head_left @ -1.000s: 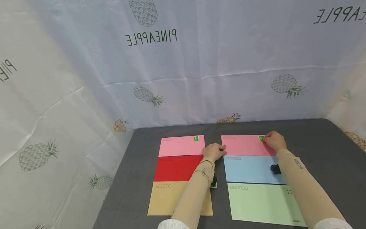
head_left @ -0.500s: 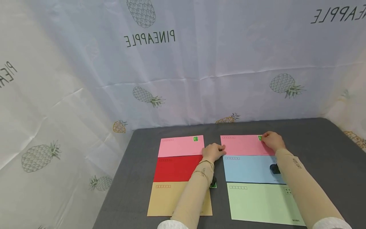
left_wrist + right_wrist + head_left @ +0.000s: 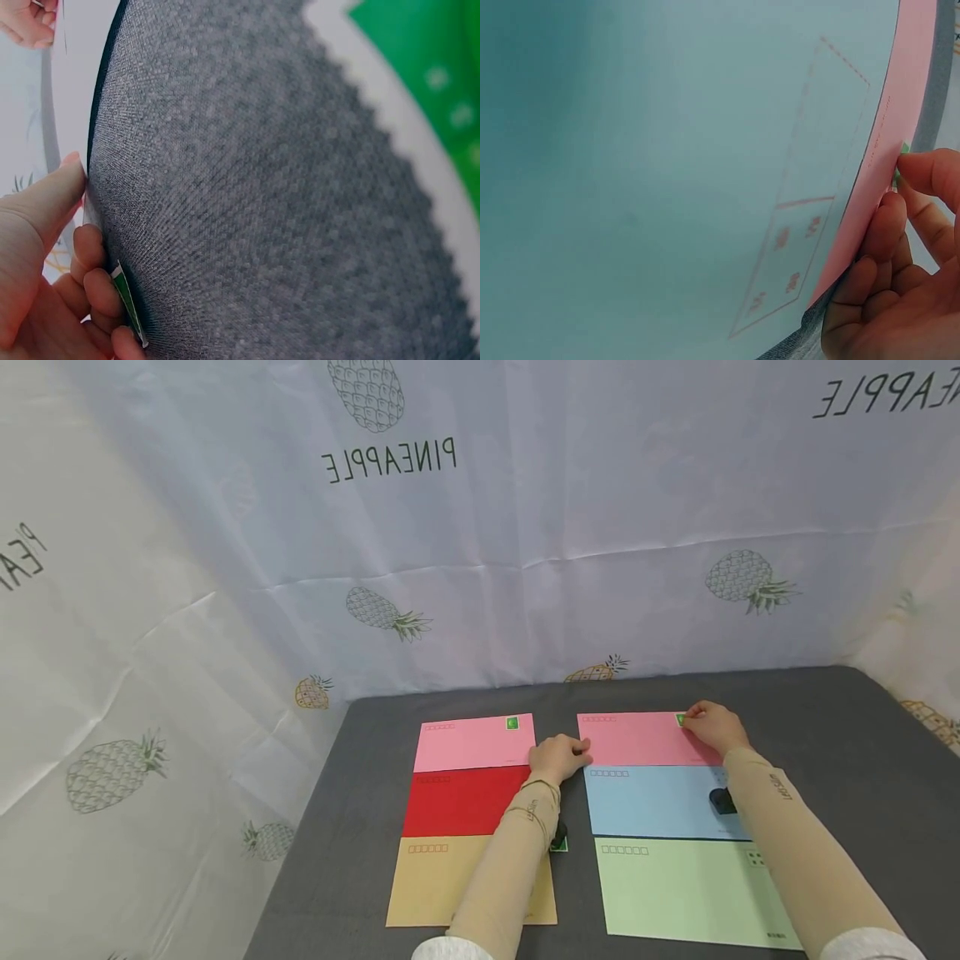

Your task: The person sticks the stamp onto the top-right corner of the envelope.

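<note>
My right hand [image 3: 715, 727] pinches a small green stamp [image 3: 681, 720] at the top right corner of the right pink envelope [image 3: 637, 739]. In the right wrist view, thumb and forefinger meet on that stamp [image 3: 900, 163], the other fingers curled beside the pink paper. My left hand [image 3: 560, 757] holds the same envelope's left edge with thumb and forefinger. In the left wrist view, the left hand's [image 3: 56, 247] remaining fingers are curled, with a green stamp [image 3: 129, 300] right against them. The left pink envelope [image 3: 468, 743] bears a green stamp [image 3: 512, 723].
Below lie red [image 3: 465, 802] and tan [image 3: 435, 885] envelopes on the left, light blue [image 3: 645, 797] and light green [image 3: 682, 893] on the right. Another green stamp [image 3: 561, 845] lies by my left forearm. A pineapple-print curtain [image 3: 487, 527] stands behind the grey table [image 3: 322, 860].
The head view has shifted slightly. My right hand stays at the envelope's corner with the stamp, its fingers moving only a little; my left hand keeps its place at the edge.
</note>
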